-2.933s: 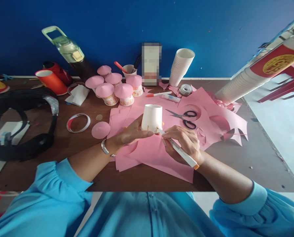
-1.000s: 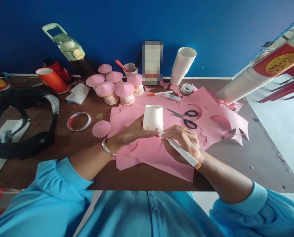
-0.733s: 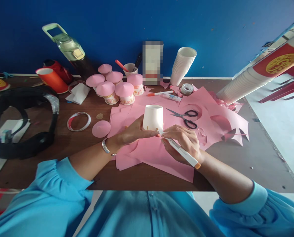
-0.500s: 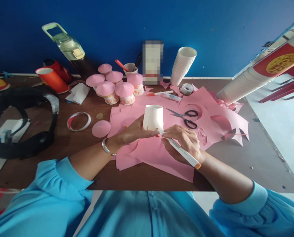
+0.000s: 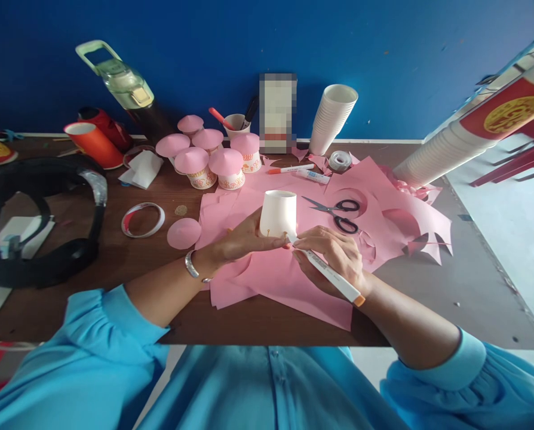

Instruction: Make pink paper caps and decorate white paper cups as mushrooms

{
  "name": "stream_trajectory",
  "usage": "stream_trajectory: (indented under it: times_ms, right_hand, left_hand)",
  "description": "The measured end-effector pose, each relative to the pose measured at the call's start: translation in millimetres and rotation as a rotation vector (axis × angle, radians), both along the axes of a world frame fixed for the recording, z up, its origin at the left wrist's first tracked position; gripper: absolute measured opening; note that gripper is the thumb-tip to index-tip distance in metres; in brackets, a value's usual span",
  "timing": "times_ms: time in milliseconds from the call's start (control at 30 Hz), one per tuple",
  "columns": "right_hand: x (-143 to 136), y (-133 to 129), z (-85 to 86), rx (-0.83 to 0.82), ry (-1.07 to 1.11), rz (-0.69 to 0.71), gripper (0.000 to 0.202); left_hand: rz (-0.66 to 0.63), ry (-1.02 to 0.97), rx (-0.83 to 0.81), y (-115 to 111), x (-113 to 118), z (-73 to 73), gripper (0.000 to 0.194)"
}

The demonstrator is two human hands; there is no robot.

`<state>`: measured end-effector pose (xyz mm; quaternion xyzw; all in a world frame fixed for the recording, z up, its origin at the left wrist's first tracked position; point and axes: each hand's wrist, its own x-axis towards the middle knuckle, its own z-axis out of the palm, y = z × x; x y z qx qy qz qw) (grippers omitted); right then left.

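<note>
A white paper cup [image 5: 279, 210] is gripped in my left hand [image 5: 244, 237], its opening facing up and away. Small brownish marks show low on its side. My right hand [image 5: 334, 257] is closed around a white marker pen [image 5: 334, 276] with an orange end. The pen's tip meets the cup's lower right side. Beneath both hands lie overlapping sheets of pink paper [image 5: 285, 286]. Black-handled scissors [image 5: 334, 209] rest partly open on the paper, just beyond my right hand. To the left of my left hand sits a pink paper cone [image 5: 184, 233].
Several decorated cups with pink cone tops [image 5: 226, 167] stand behind. A stack of white cups [image 5: 332, 122] is near the blue wall, with a longer stack [image 5: 450, 152] leaning right. A tape roll [image 5: 143, 220], black headgear [image 5: 43, 221] and a tall bottle [image 5: 130, 89] occupy the left.
</note>
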<state>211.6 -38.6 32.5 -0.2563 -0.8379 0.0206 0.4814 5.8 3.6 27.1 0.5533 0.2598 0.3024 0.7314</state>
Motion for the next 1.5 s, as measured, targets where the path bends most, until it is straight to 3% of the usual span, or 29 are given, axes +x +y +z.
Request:
stream_trajectory:
  times_ms: [433,1100,1367,1500]
  right_hand:
    - [-0.6,-0.9,0.2,0.010,0.001,-0.042,0.022]
    - [2.1,-1.3,0.7,-0.013,0.052,0.017,0.027]
    - [1.2,0.7,2.1,0.035,0.065,-0.052,0.020]
    - [3.0,0.3,0.9,0.033,0.056,-0.082,0.022]
  left_hand:
    - [0.020,0.022,0.039,-1.1,-1.1,-0.6,0.057]
    - [0.026,0.057,0.044,-0.6,-0.5,5.4,0.062]
    - [0.030,0.014,0.028,0.3,-1.2,0.3,0.042]
    - [0.030,-0.048,0.029,1.3,0.0,0.2,0.044]
